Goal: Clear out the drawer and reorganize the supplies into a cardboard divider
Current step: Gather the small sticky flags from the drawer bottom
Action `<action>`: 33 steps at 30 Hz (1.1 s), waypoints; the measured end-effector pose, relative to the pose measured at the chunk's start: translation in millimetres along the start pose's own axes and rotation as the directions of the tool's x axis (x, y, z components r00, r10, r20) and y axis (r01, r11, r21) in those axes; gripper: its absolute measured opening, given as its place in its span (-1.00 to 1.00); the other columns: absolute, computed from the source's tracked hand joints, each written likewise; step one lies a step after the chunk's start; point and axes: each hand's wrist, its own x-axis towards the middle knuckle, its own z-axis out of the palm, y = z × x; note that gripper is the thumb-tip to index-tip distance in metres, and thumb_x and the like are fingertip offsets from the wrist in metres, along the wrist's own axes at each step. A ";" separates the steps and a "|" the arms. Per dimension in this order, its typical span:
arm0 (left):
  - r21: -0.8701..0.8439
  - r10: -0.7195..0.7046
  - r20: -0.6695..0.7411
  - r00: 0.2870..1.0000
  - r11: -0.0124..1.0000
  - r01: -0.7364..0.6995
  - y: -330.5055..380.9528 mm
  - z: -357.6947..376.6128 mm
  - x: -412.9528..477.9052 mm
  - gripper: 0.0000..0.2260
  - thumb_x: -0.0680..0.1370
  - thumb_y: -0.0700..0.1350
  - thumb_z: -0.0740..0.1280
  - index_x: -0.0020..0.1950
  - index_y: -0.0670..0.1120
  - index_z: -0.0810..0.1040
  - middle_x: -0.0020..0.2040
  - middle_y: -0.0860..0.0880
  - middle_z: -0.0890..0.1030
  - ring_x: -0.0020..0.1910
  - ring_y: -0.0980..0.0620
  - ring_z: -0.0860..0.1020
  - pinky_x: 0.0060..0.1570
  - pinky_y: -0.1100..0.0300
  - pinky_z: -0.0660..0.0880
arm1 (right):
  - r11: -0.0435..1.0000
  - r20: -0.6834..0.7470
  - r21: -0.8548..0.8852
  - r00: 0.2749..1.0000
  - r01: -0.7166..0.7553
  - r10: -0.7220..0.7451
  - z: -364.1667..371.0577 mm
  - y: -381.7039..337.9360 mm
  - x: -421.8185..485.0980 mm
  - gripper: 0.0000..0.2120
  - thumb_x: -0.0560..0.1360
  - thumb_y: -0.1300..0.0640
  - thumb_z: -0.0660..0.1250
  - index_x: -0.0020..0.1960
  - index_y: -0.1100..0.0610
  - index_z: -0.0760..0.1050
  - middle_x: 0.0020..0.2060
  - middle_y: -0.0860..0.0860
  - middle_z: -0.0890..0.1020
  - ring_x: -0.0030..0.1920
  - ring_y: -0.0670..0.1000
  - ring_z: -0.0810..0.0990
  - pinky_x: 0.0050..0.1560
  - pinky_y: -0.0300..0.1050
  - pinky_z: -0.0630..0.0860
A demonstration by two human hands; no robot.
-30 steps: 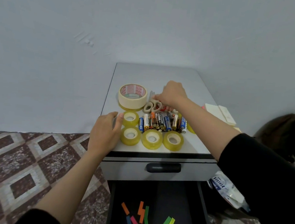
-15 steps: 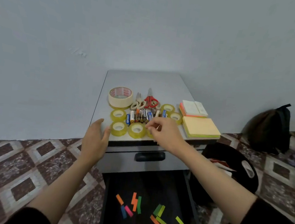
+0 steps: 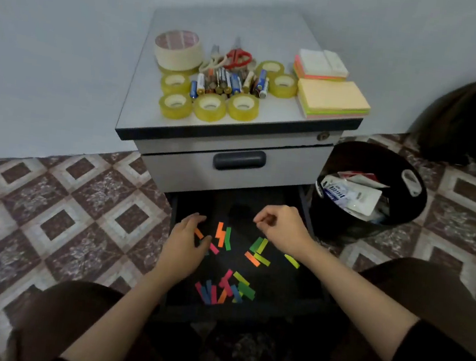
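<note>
Both hands were down in the open drawer point(image 3: 302, 279), which sat at 6 o'clock below the cabinet point(image 3: 237, 126). The left hand point(image 3: 186, 244) lay spread, fingers loosely open, over the strips point(image 3: 227, 287) at the drawer's 9 o'clock side, its thumb touching a pink one; whether it gripped any could not be told. The right hand point(image 3: 283, 228) hovered at 1 o'clock in the drawer, fingers curled with thumb and forefinger pinched; what, if anything, it held could not be told. Coloured strips lay scattered on the dark drawer floor, one cluster between the hands, another at 6 o'clock. On the cabinet top stood tape rolls point(image 3: 209, 107), batteries point(image 3: 230, 81), scissors point(image 3: 237, 57) and note pads point(image 3: 332, 97). A black bin point(image 3: 418, 201) stood at 3 o'clock of the cabinet.
</note>
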 end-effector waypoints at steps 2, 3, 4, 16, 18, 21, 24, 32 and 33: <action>-0.004 -0.076 0.095 0.993 0.997 0.077 -8.9 14.6 -1.2 -0.58 0.55 -0.14 0.29 0.40 -0.14 0.35 0.38 -0.11 0.39 0.36 -0.05 0.35 0.31 0.18 0.26 | 0.998 0.026 -0.040 0.998 -0.053 0.054 5.5 21.6 2.2 -0.91 0.48 0.26 0.35 -0.08 0.17 0.63 -0.20 0.02 0.62 -0.15 -0.07 0.56 -0.08 -0.25 0.47; -0.001 -0.103 0.140 0.985 0.995 0.105 -12.2 20.3 -0.8 -0.59 0.55 -0.15 0.29 0.39 -0.14 0.36 0.35 -0.11 0.42 0.32 -0.04 0.39 0.28 0.19 0.31 | 0.994 0.036 -0.074 0.996 -0.082 0.084 8.0 31.9 4.2 -0.91 0.47 0.27 0.35 -0.08 0.17 0.63 -0.18 0.03 0.63 -0.13 -0.04 0.58 -0.06 -0.23 0.48; 0.003 -0.125 0.186 0.975 0.992 0.126 -15.2 25.2 -0.4 -0.60 0.55 -0.15 0.29 0.38 -0.15 0.37 0.32 -0.11 0.44 0.28 -0.04 0.42 0.23 0.19 0.35 | 0.987 0.044 -0.109 0.992 -0.117 0.122 10.7 41.7 6.3 -0.91 0.47 0.27 0.35 -0.09 0.18 0.63 -0.16 0.05 0.65 -0.09 0.00 0.61 -0.04 -0.20 0.50; 0.136 -0.143 0.341 0.929 0.985 0.102 -49.2 62.6 41.0 -0.77 0.54 -0.20 0.30 0.18 -0.16 0.57 0.15 -0.13 0.58 0.12 -0.04 0.54 0.10 0.22 0.43 | 0.865 0.104 -0.432 0.939 -0.255 0.328 42.2 102.0 16.6 -0.81 0.50 0.23 0.25 0.01 0.14 0.61 -0.02 0.12 0.64 0.00 0.14 0.60 -0.04 -0.04 0.56; 0.170 -0.119 0.356 0.927 0.984 0.061 -53.4 70.1 45.2 -0.78 0.53 -0.19 0.31 0.17 -0.13 0.58 0.14 -0.10 0.59 0.12 -0.01 0.55 0.10 0.22 0.44 | 0.831 0.144 -0.497 0.921 -0.249 0.362 50.6 104.6 15.9 -0.82 0.49 0.24 0.25 0.02 0.16 0.59 -0.02 0.12 0.63 -0.01 0.15 0.60 -0.09 -0.06 0.55; 0.208 -0.042 0.408 0.912 0.977 -0.048 -49.6 88.3 48.2 -0.78 0.54 -0.15 0.30 0.16 -0.07 0.58 0.16 -0.03 0.58 0.12 0.03 0.53 0.13 0.16 0.48 | 0.748 0.115 -0.590 0.886 -0.304 0.450 60.1 105.9 17.6 -0.83 0.49 0.26 0.27 0.06 0.23 0.54 0.01 0.14 0.59 0.04 0.16 0.58 -0.12 -0.08 0.49; 0.246 0.055 0.464 0.884 0.951 -0.188 -38.2 107.3 47.5 -0.77 0.55 -0.12 0.28 0.20 -0.02 0.55 0.17 0.01 0.53 0.15 0.05 0.48 0.13 0.14 0.48 | 0.689 0.050 -0.622 0.859 -0.373 0.510 66.9 111.4 20.1 -0.69 0.50 0.26 0.31 0.23 0.26 0.44 0.18 0.19 0.47 0.15 0.16 0.52 0.02 -0.07 0.49; 0.341 0.201 0.505 0.839 0.847 -0.408 -39.5 133.7 39.4 -0.76 0.54 -0.12 0.29 0.21 -0.05 0.49 0.18 0.01 0.46 0.22 0.03 0.38 0.21 0.16 0.32 | 0.674 0.062 -0.661 0.871 -0.330 0.488 77.2 125.1 18.3 -0.57 0.51 0.28 0.31 0.33 0.30 0.27 0.30 0.24 0.35 0.14 0.15 0.56 0.01 -0.11 0.52; 0.360 0.218 0.502 0.837 0.827 -0.431 -38.9 135.7 38.3 -0.76 0.54 -0.13 0.28 0.21 -0.05 0.48 0.19 0.01 0.45 0.23 0.03 0.37 0.22 0.16 0.30 | 0.679 0.066 -0.655 0.871 -0.330 0.487 77.1 125.5 19.1 -0.58 0.51 0.29 0.30 0.33 0.30 0.28 0.29 0.24 0.36 0.14 0.15 0.56 0.02 -0.11 0.51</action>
